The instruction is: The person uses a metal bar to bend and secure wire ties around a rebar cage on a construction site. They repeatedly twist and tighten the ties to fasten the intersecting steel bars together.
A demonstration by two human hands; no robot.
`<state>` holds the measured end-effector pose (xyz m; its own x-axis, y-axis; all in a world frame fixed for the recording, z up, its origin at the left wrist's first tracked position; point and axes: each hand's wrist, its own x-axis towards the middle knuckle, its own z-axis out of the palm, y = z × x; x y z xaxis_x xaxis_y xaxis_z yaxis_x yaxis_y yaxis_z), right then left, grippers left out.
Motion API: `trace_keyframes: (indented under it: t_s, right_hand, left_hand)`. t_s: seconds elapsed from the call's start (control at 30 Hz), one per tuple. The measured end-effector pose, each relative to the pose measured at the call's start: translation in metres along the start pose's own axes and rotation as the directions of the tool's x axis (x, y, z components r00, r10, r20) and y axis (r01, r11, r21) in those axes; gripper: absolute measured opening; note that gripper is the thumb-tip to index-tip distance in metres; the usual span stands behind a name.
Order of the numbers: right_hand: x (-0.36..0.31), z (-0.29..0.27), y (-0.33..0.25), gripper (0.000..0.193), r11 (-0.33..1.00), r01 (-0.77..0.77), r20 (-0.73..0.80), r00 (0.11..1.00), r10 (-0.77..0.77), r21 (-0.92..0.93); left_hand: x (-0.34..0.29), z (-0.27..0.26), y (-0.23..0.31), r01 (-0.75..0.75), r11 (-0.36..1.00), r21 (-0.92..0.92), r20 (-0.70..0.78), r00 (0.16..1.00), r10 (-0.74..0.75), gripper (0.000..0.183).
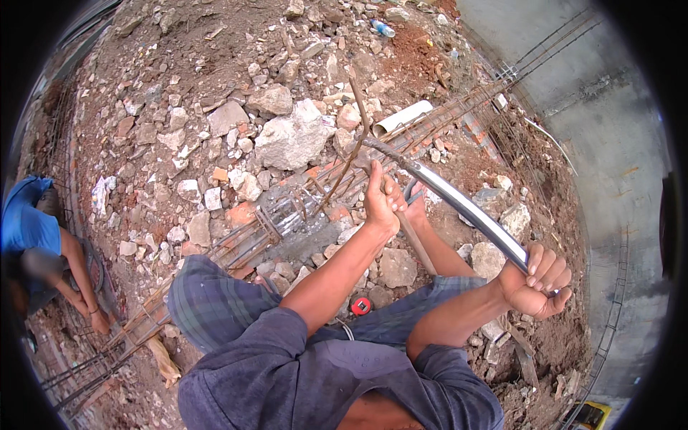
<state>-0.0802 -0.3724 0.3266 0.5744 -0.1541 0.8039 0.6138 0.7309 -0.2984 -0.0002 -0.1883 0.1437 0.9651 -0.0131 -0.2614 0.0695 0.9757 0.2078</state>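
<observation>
My right hand [534, 282] is closed around the lower end of a long dark metal bar [469, 208] with a bright shiny top face. The bar slants up to the left, and its far end meets a thin rusty bent steel rod [364, 129]. My left hand [385, 195] is closed on a brown handle [417, 245] running down toward my leg; its upper end lies near the rod. Below the bend, the rod reaches down toward a rebar cage [269, 223] lying across the ground. A red tape measure [361, 307] is between my legs.
Broken stones surround me, including a large pale rock [294, 136]. A white pipe piece [403, 118] lies beyond my hands. A grey wall [609, 158] stands at the right. At the left, a person in a blue shirt [32, 218] crouches. A plastic bottle [383, 29] lies far off.
</observation>
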Motion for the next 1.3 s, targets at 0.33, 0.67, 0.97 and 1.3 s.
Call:
trace_keyframes:
  t_s: [0.33,0.67,0.97,1.3]
  right_hand:
    - [0.015,0.024,0.022,0.041,0.999,-0.001,0.17,0.985,0.01,-0.054]
    - [0.04,0.028,0.046,0.039,0.999,-0.01,0.214,0.977,0.02,-0.045]
    - [0.083,0.048,0.066,0.04,0.986,-0.096,0.243,0.962,0.127,-0.133]
    - [0.193,0.139,0.14,0.037,0.855,-0.363,0.469,0.722,0.51,-0.371]
  left_hand:
    - [0.019,-0.015,0.018,0.052,0.998,-0.035,0.177,0.983,-0.045,0.066]
    - [0.034,-0.047,0.071,-0.528,-0.224,0.819,0.362,0.173,0.916,0.058]
    - [0.035,-0.031,0.097,-0.369,0.26,0.892,0.174,0.812,0.557,0.044]
    - [0.026,-0.035,0.107,-0.396,0.279,0.875,0.179,0.8,0.573,0.043]
